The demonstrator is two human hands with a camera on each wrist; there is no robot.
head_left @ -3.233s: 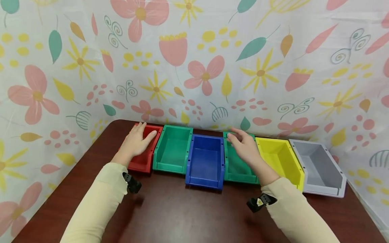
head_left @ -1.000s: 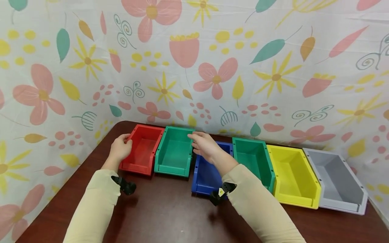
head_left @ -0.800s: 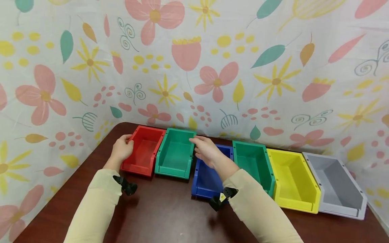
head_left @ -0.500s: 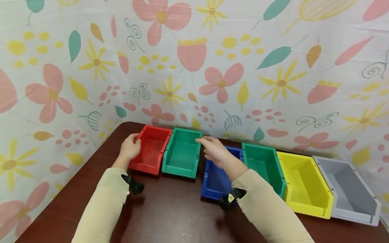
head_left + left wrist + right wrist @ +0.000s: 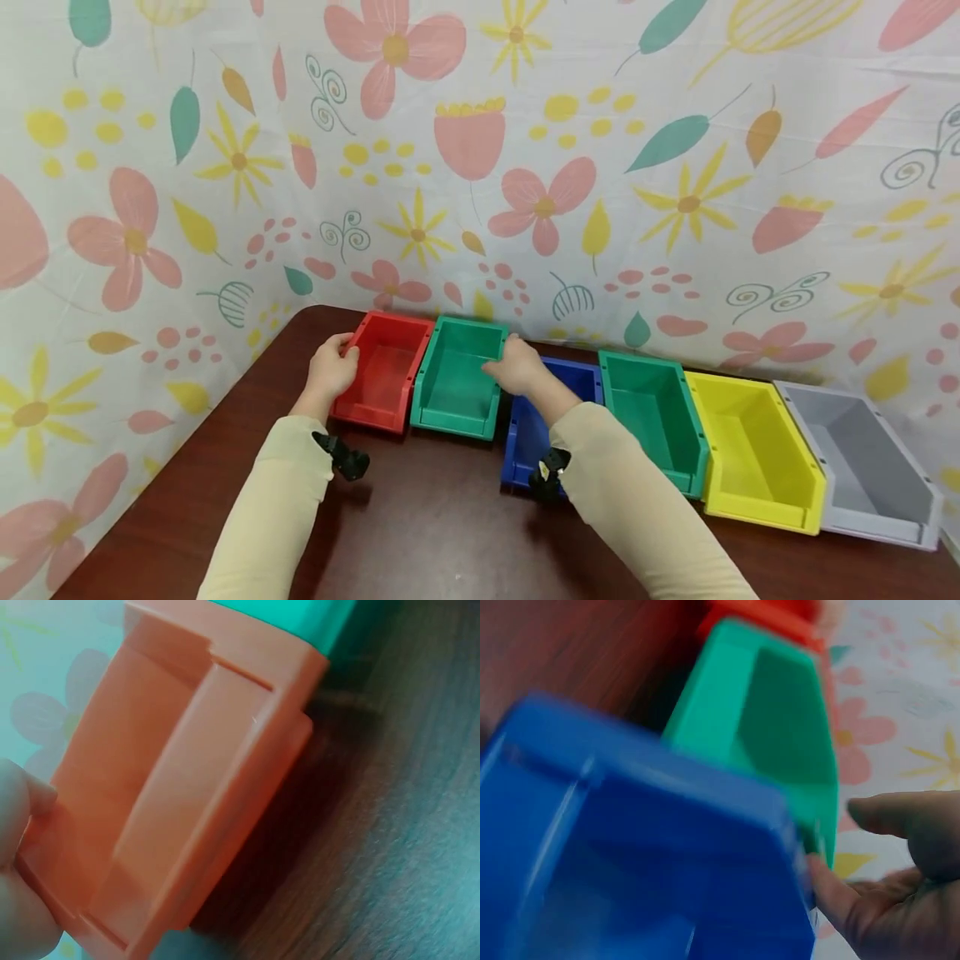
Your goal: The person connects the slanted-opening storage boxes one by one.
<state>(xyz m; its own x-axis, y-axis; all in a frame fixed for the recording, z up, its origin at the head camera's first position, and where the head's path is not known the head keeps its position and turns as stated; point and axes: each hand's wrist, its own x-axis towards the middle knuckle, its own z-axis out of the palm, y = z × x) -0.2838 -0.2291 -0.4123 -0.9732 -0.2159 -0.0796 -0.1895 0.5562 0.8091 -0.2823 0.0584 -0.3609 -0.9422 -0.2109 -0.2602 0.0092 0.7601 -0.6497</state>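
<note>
My left hand (image 5: 332, 367) grips the outer side wall of a red storage bin (image 5: 386, 379), which stands at the left end of a row. In the left wrist view, the thumb lies over the rim of this bin (image 5: 112, 757). Right against the red bin stands a green bin (image 5: 459, 383). My right hand (image 5: 517, 365) is at that green bin's right rim, thumb over its inside. The right wrist view has a fingertip between the green bin (image 5: 780, 727) and a blue bin (image 5: 645, 847), with the thumb held apart.
A narrow gap separates the left green bin from the blue bin (image 5: 528, 437). Further right stand a second green bin (image 5: 648, 417), a yellow bin (image 5: 750, 442) and a grey bin (image 5: 855, 462). They stand on a dark brown table (image 5: 427, 525) before a flower-patterned cloth (image 5: 450, 208).
From gripping nothing over the bins, my left hand came to the red bin's wall. Lately red and left green bins shifted slightly right together, towards the blue bin. My right hand came left to the green rim.
</note>
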